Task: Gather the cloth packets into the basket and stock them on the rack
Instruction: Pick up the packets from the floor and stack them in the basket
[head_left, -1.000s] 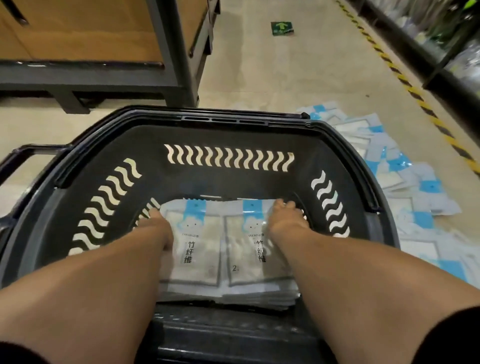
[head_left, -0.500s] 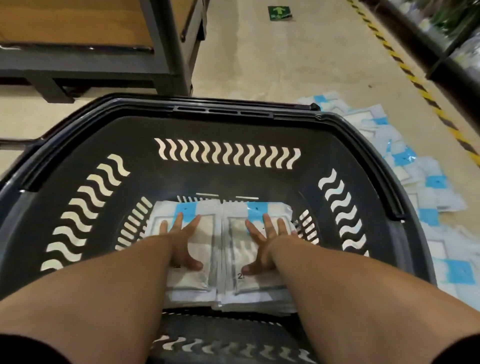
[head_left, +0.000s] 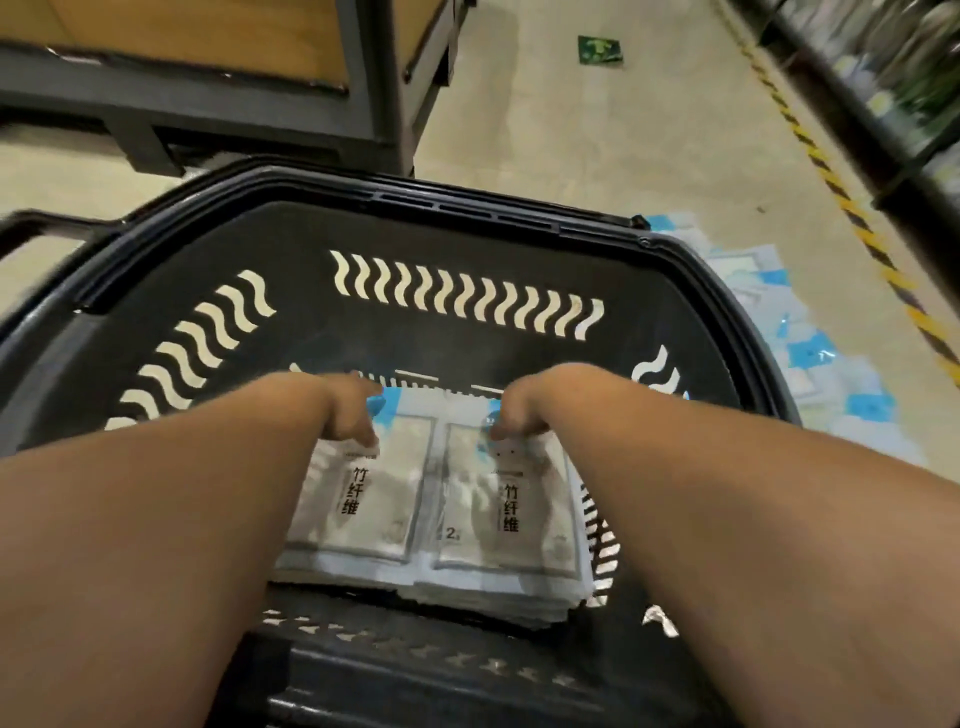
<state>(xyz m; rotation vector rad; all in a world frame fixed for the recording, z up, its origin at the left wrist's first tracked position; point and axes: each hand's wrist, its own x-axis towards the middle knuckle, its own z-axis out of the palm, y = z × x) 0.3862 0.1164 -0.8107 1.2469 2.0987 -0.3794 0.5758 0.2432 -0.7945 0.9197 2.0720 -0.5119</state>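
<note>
Both your hands are down in the basket (head_left: 467, 218): left hand (head_left: 353, 415) and right hand (head_left: 519, 415) curled onto the far edges of the two packet stacks (head_left: 431, 519); actual grip unclear. Packets look thin, floppy, slick, so clamp stack edges, not top sheets. More packets (head_left: 831, 374) on the floor off your right hand.

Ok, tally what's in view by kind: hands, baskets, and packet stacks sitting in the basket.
Hands: 2, left hand and right hand
Baskets: 1, black basket
Packet stacks in basket: 2, left stack, right stack
Total: 5
</note>
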